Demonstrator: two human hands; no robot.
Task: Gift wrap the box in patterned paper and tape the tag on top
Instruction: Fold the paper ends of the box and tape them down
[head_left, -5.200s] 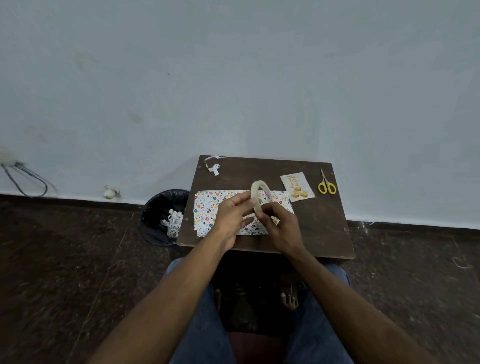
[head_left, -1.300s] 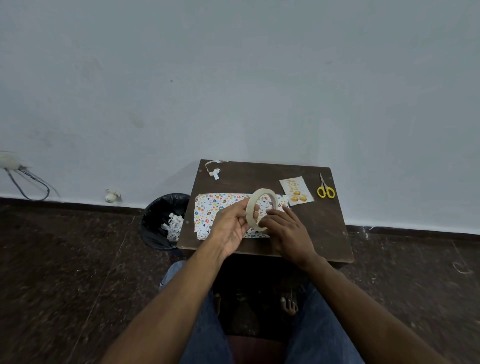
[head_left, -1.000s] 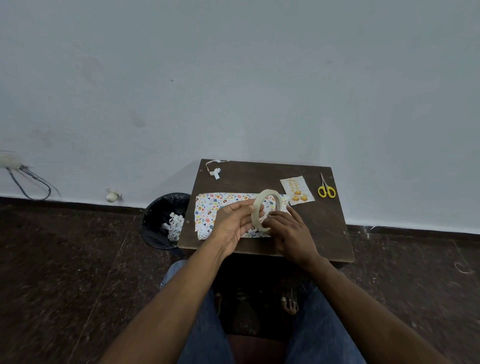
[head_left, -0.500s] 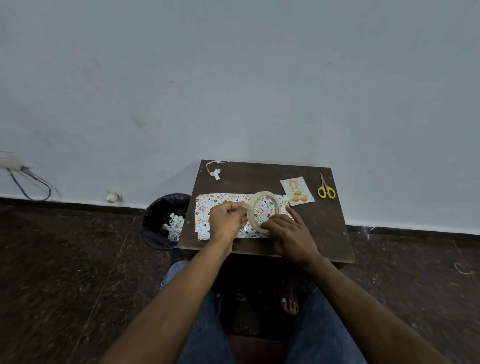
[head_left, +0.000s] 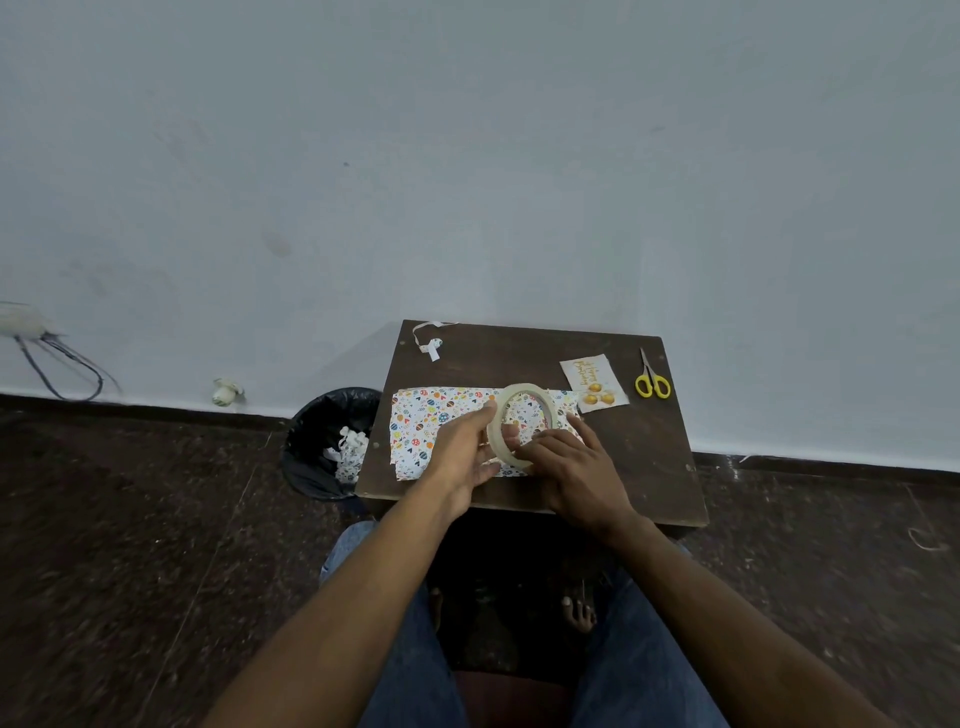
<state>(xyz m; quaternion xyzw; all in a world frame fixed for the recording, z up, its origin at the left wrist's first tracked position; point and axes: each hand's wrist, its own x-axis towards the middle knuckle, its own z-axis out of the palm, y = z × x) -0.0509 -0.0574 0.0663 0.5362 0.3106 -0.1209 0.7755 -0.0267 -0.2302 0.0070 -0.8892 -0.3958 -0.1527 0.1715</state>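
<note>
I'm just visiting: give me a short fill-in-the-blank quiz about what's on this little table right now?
1. Both hands hold a roll of ____ above the patterned paper.
2. The scissors have ____ handles.
3. The gift tag lies between the paper and the ____.
4. The bin stands on the ____ beside the table.

Missing: tape; yellow; scissors; floor

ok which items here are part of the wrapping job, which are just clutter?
In use: tape roll, held by left hand and right hand; patterned paper; tag; scissors.
Lying about: paper scrap at the table corner; bin; cables along the wall.
</note>
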